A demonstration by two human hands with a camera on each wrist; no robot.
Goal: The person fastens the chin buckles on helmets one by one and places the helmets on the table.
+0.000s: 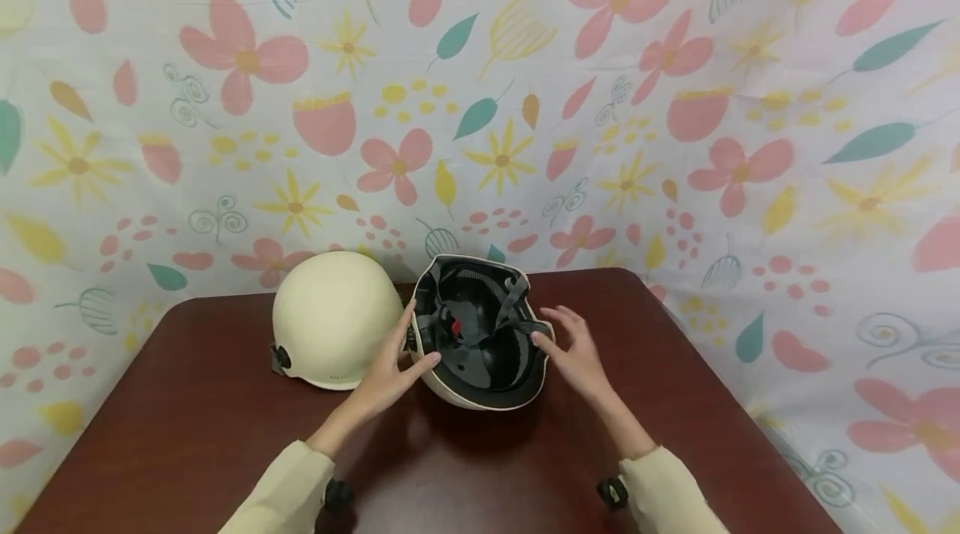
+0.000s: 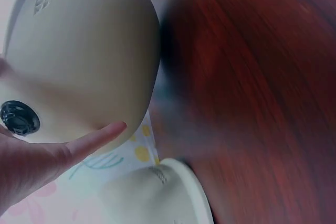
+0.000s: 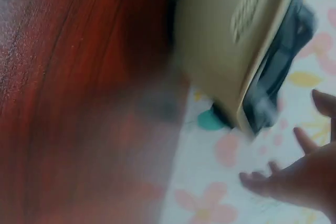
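A cream helmet [image 1: 487,397] lies tipped upside down on the table, its black lining, grey straps and a small red part facing up in the head view. My left hand [image 1: 392,374] rests against its left side, thumb and fingers spread. In the left wrist view the straight thumb [image 2: 97,141] lies along the smooth shell, near a round black knob [image 2: 20,118]. My right hand [image 1: 576,355] is beside the right rim with fingers apart; the right wrist view shows a gap between these fingers and the shell. A second cream helmet [image 1: 336,317] sits dome up to the left.
The dark red-brown wooden table [image 1: 187,434] carries both helmets near its back edge. Behind it and to the right hangs a white cloth [image 1: 480,101] printed with flowers and leaves. Both wrists wear black bands.
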